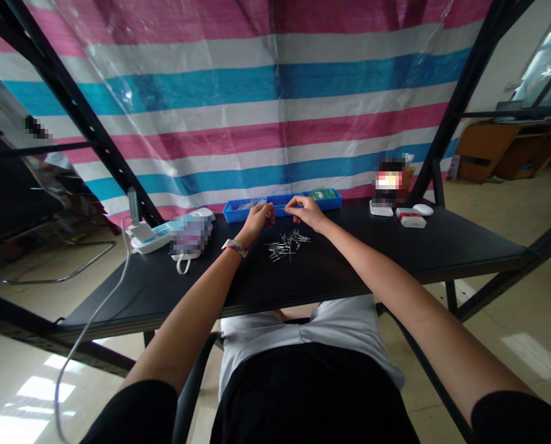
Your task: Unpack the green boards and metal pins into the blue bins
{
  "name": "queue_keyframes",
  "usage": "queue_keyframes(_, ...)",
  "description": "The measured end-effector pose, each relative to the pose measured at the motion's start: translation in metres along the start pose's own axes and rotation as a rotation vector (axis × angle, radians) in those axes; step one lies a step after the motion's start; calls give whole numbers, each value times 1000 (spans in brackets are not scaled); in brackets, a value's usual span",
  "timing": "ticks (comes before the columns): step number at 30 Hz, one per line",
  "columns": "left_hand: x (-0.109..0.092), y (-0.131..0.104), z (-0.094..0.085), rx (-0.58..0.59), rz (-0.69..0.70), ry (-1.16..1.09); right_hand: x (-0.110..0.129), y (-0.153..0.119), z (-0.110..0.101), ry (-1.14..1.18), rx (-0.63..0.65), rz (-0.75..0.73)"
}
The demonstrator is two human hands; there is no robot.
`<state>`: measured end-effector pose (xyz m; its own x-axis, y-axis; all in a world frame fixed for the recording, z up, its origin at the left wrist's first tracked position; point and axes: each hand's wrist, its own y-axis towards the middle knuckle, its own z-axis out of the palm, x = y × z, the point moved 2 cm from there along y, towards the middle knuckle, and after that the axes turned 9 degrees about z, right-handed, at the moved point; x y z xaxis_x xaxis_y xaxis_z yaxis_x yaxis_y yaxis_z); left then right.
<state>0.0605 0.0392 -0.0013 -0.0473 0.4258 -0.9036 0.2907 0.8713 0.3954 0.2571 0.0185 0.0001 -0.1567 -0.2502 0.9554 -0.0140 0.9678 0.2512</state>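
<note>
My left hand (258, 221), with a braided band on its wrist, is closed with curled fingers in front of the long blue tray (235, 216). Thumb and forefinger of my right hand (306, 211) are pinched together just to its right. Whatever either hand holds is too small to make out. Below both hands, a loose pile of thin silver pin-like pieces (281, 248) lies on the black table (331, 271). Inside the tray, a clear plastic bag (255, 203) sits at the left and a green packet (323, 193) at the right.
On the left are a white power strip (157, 239) with a cable and a blurred pouch (192, 237) with a white strap. A small red-and-white box (411, 217), a white mouse (423, 209) and a bottle (408, 172) stand right. A striped sheet (275, 117) hangs behind.
</note>
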Motion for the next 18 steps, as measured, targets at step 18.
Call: queue_keyframes(18,-2,-2,0,3,7,-51,0,-5,0,180,-9,225)
